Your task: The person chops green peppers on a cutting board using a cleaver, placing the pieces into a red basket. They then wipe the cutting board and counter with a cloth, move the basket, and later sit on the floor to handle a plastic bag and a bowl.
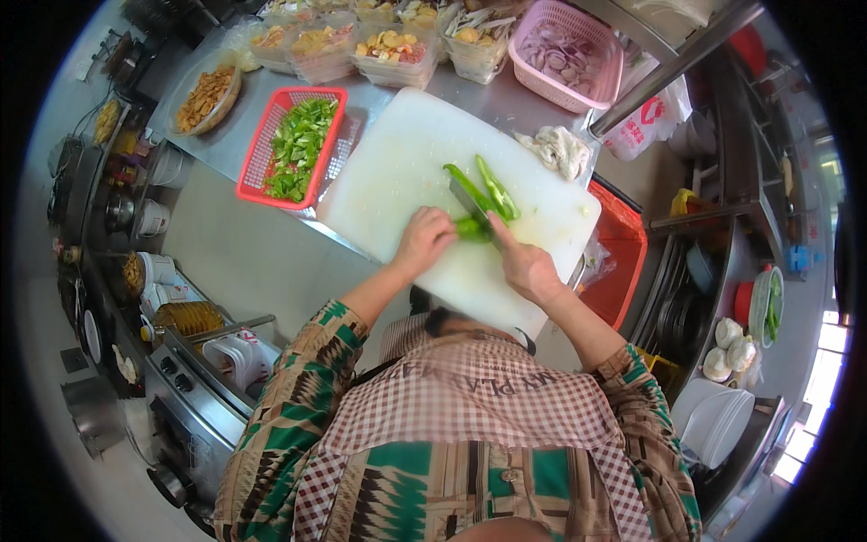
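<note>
A large white plastic cutting board (386, 156) lies before me on a steel table. My right hand (532, 267) grips a kitchen knife (467, 200), its blade angled across green peppers near the middle of the board. My left hand (427, 237) has its fingers bent at the left end of a green pepper piece (472, 229); the fingertips are slightly blurred, so its hold is unclear. Just beyond the blade, a long green pepper (479, 195) lies beside an opened pepper half (498, 186) with its pale inside showing. Left of the board, a red plastic basket (245, 177) holds chopped green pepper.
A pink basket (518, 74) of sliced purple onion and several stacked clear containers (396, 71) stand at the back. A crumpled cloth (559, 152) touches the board's far right. A bowl (234, 95) of brown pieces is far left. A red bin (620, 264) stands right, below the table.
</note>
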{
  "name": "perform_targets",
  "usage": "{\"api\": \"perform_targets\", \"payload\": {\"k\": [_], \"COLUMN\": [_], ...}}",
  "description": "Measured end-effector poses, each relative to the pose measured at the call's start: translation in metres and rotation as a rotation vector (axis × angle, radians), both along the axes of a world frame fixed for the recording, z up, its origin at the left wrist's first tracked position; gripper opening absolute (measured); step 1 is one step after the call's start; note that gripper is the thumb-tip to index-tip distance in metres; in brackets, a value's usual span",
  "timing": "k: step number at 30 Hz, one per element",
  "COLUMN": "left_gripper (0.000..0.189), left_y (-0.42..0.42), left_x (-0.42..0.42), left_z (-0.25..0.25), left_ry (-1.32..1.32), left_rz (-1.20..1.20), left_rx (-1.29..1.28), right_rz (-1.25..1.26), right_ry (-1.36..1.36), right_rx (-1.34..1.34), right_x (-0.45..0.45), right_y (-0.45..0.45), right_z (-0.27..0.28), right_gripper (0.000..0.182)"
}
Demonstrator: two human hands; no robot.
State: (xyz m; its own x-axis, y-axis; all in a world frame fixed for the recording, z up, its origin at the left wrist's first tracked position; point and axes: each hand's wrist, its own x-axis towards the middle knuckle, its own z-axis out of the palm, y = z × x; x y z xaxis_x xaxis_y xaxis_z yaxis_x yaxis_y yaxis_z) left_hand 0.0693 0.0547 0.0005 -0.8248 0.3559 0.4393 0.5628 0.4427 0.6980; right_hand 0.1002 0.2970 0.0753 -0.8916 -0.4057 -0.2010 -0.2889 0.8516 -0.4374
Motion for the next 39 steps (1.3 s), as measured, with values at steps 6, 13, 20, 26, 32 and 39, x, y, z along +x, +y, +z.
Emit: {"api": "perform_targets", "payload": {"k": [6, 13, 20, 26, 32, 39], "left_gripper": [0.019, 0.018, 0.013, 0.014, 0.016, 0.021], "left_y": [0.0, -0.001, -0.007, -0.01, -0.015, -0.015], "left_x": [0.002, 0.001, 0.012, 0.006, 0.014, 0.014], "left_z": [0.001, 0.002, 0.007, 0.004, 0.009, 0.001], "left_ry": [0.058, -0.013, -0.065, -0.094, -0.009, -0.018], "left_rz": [0.041, 0.024, 0.098, 0.053, 0.117, 0.104], "left_rx": [0.022, 0.029, 0.09, 0.098, 0.053, 0.029], "right_rz": [0.045, 0.02, 0.074, 0.04, 0.089, 0.066], "right_ry": [-0.07, 0.03, -0.025, 0.003, -0.089, -0.167], "right_rx": [0.05, -0.061, 0.005, -0.018, 0.008, -0.099], "right_x": [-0.006, 0.0, -0.005, 0.002, -0.006, 0.002], "right_y": [0.001, -0.016, -0.014, -0.019, -0.02, -0.021], "right_z": [0.064, 0.002, 0.051, -0.007, 0.052, -0.002], "right_gripper": [0.082, 0.082, 0.081, 0.08, 0.076, 0.07]}}
